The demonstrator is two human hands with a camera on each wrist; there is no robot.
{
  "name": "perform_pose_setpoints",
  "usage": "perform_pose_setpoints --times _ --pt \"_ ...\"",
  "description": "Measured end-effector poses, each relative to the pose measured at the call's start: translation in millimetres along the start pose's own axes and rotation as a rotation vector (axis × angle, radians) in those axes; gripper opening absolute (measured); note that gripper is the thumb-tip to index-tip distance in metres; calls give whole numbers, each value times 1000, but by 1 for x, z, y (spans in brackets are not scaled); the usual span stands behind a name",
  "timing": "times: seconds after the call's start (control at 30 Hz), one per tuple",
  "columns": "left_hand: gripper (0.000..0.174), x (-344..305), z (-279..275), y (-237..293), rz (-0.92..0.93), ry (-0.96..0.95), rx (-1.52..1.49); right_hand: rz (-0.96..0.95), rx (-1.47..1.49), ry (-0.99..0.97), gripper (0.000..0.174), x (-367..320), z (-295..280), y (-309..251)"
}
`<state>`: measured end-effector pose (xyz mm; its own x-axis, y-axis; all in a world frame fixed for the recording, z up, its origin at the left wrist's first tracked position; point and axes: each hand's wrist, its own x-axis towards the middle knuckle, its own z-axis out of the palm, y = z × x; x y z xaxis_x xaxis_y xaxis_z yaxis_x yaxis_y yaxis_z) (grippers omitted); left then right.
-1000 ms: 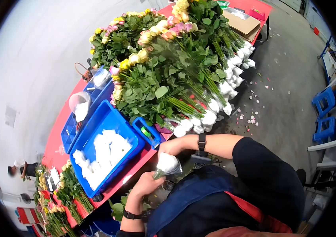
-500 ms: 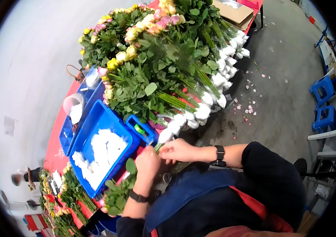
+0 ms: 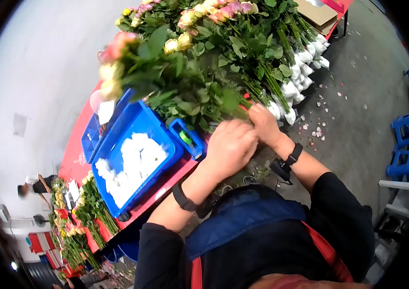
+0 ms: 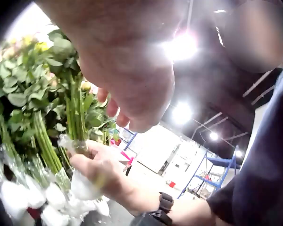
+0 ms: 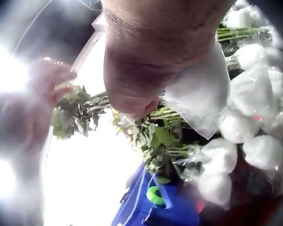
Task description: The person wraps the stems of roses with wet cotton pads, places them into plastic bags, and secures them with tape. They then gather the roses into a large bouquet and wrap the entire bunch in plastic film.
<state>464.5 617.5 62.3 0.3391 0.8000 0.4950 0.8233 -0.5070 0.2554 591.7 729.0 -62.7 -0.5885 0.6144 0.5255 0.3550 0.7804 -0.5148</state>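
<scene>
Out over the flower pile, my right hand (image 3: 266, 124) grips a bunch of roses low on its stems (image 4: 77, 113), just above the wrapped end. Blurred pink and cream blooms (image 3: 113, 62) of this bunch point away to the upper left. A clear bag with white filling (image 5: 198, 89) covers the stem ends under my right hand. Close beside those stems is my left hand (image 3: 231, 144), its fingers loosely bent. The left wrist view shows a gap between these fingers (image 4: 113, 108) and the stems, with nothing held.
Many rose bunches (image 3: 243, 43) with white-bagged ends (image 3: 305, 62) cover the table's far side. A blue bin (image 3: 173, 149) of white wadding and a blue tape dispenser (image 3: 187, 139) sit nearer. More flowers (image 3: 94, 212) lie at left; blue stools (image 3: 403, 127) stand right.
Both hands have moved from near my body out over the table. The bunch, earlier hanging low with its bagged end held, is swung up onto the pile. My left hand has come off the stems.
</scene>
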Motion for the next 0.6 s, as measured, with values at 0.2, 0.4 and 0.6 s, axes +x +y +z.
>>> perform_pose_setpoints --times 0.2,0.4,0.6 --pt "61 -33 51 -111 -1221 237 -960 146 82 -154 57 17 22 42" --pt "48 -16 92 -174 -1406 228 -1512 514 -17 -472 53 32 14 10" --pt "19 -1 69 -138 -1318 322 -1475 456 -9 -148 21 12 17 -9"
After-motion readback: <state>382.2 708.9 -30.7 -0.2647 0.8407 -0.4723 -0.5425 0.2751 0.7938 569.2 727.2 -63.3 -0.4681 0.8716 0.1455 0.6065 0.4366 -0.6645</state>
